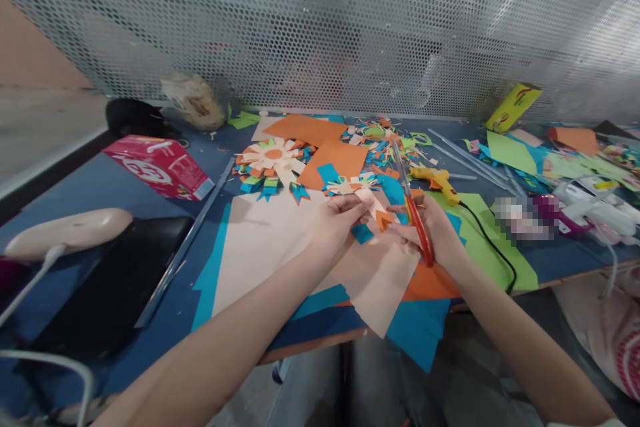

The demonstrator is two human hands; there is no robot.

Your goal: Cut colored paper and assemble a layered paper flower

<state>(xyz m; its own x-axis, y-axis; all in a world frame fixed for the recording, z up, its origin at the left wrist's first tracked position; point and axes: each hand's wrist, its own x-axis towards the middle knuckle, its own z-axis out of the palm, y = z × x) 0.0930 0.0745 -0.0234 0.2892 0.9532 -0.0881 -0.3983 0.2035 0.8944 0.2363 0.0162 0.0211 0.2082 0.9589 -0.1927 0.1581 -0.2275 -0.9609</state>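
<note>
My left hand pinches a small paper rosette with fringed cream, blue and orange petals. A cream tail strip tipped with an orange notched piece extends from between my hands. Red-handled scissors are in my right hand, their blades pointing up and away from me. My right fingertips are close to the orange tip; whether they touch it I cannot tell. Beneath lie cream paper sheets. A larger paper rosette with an orange centre lies beyond my left hand.
A yellow glue gun with a black cord lies on green paper at right. Paper scraps are piled near the perforated metal panel. At left are a pink box, a clear glue stick and a black case.
</note>
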